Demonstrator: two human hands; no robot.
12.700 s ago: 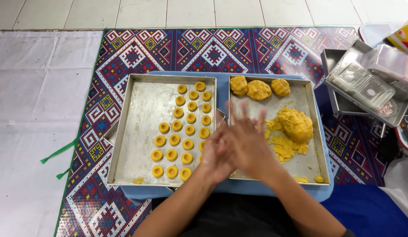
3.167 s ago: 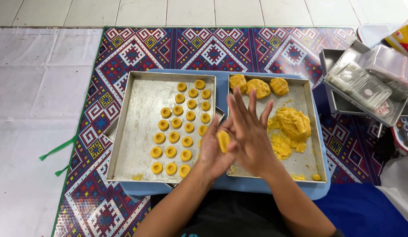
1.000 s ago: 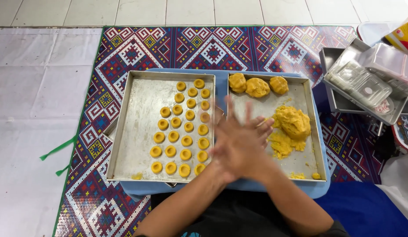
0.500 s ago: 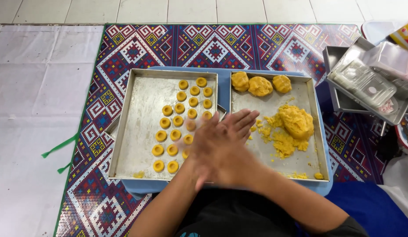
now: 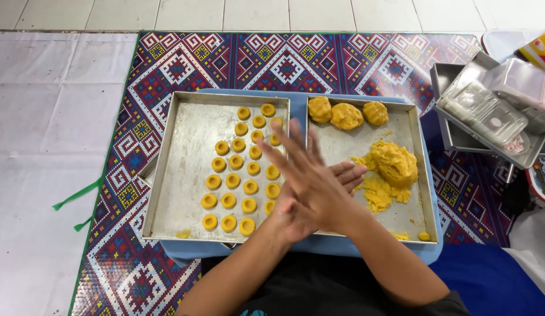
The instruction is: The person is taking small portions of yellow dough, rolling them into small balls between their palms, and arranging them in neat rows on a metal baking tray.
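My right hand (image 5: 310, 184) lies flat on top of my left hand (image 5: 337, 175), palm to palm, over the seam between the two metal trays. The right fingers are spread and point up-left; the left fingers stick out to the right. A small yellow dough piece, seen on the left palm earlier, is hidden between the palms now. The left tray (image 5: 184, 146) holds several small round yellow dough pieces (image 5: 232, 180) with dimpled tops, set in rows. The right tray (image 5: 416, 152) holds a crumbly dough heap (image 5: 394, 164) and three dough lumps (image 5: 347, 115) along its far edge.
Both trays rest on a blue cloth (image 5: 436, 251) over a patterned mat (image 5: 284, 58). A white sheet (image 5: 55, 146) with green tape lies to the left. Stacked metal pans with clear plastic boxes (image 5: 489, 111) stand at the right.
My palms have slid over each other: the right hand's fingers now point further up and left, and the left fingers have come out to the right. The trays have not moved.
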